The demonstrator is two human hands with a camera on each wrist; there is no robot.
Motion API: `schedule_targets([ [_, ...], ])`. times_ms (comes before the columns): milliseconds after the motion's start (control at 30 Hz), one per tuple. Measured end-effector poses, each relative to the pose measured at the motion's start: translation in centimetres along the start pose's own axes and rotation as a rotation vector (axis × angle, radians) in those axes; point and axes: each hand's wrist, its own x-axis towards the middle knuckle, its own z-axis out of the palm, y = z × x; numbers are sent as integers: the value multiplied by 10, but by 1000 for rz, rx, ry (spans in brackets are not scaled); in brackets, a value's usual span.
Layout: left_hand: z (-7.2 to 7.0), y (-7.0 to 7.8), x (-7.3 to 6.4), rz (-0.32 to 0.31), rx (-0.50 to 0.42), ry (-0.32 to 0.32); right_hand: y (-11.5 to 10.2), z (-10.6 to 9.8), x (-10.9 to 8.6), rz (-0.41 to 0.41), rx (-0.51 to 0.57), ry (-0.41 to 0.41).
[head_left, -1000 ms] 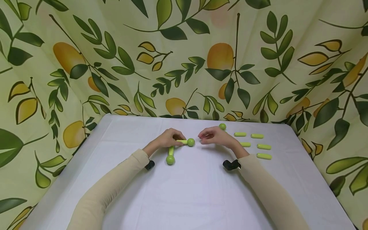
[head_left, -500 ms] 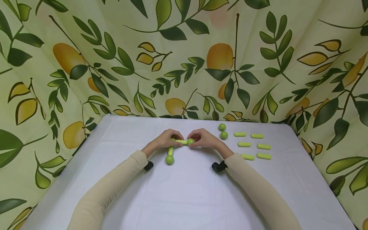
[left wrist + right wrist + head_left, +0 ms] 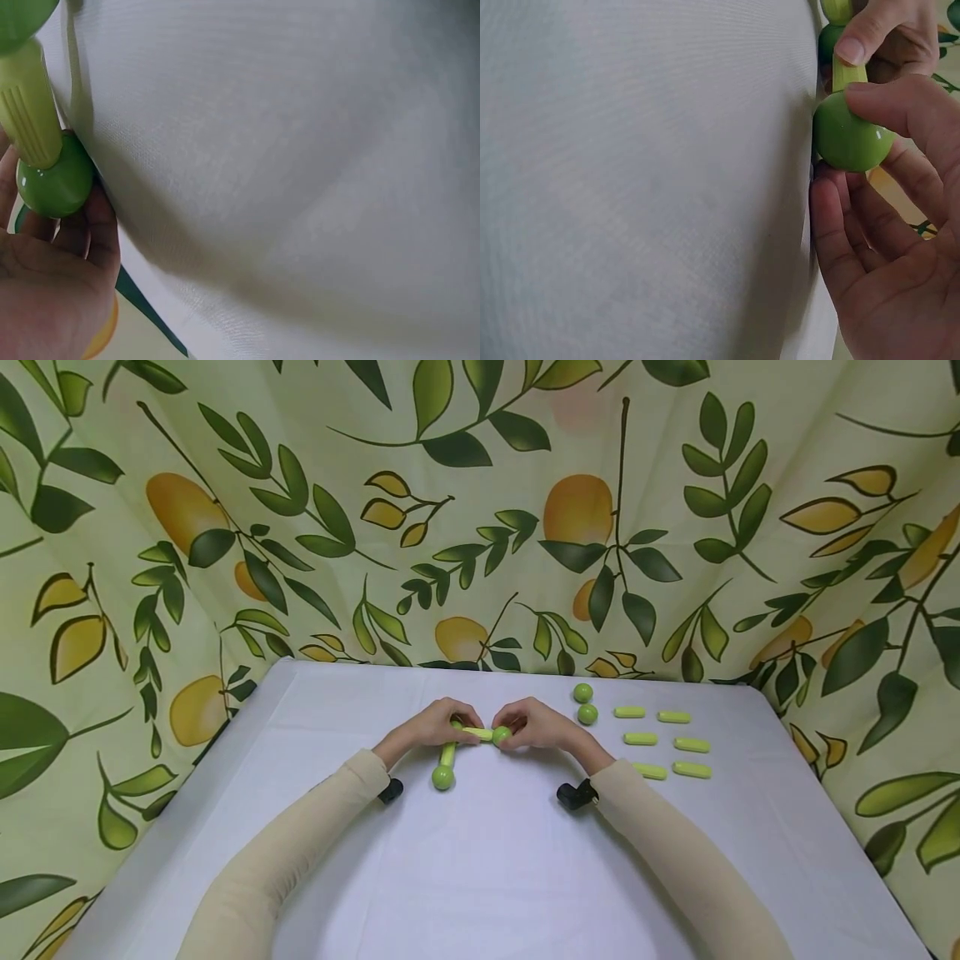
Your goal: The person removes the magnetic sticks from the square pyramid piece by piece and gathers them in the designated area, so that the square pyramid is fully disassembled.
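Note:
Two yellow-green sticks and several green balls form an L on the table. My left hand (image 3: 437, 723) holds the L at its corner ball (image 3: 56, 180), fingers round the ball and thumb on the crosswise stick (image 3: 477, 734). From that corner the other stick (image 3: 447, 755) runs toward the near side, ending in a ball (image 3: 443, 777). My right hand (image 3: 536, 725) pinches the ball (image 3: 853, 136) at the right end of the crosswise stick, its thumb on the ball near the joint. The fingers partly cover the corner ball in the head view.
Two loose green balls (image 3: 587, 714) lie right of my right hand. Beyond them are several loose yellow-green sticks (image 3: 692, 745) in rough rows. A white cloth covers the table (image 3: 450, 877), and a leaf-patterned curtain (image 3: 480, 527) hangs behind its far edge.
My right hand has moved left and taken hold of the ball at the crosswise stick's end, uncovering a loose ball and a stick on the right. My left hand has kept its grip.

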Motion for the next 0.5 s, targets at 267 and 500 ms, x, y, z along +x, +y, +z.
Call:
schedule_targets([
  [267, -3, 3, 1, -13, -1, -40, -1, -1, -1, -7, 26, -31],
  [500, -7, -2, -1, -22, 9, -43, -1, -6, -2, -11, 4, -72],
])
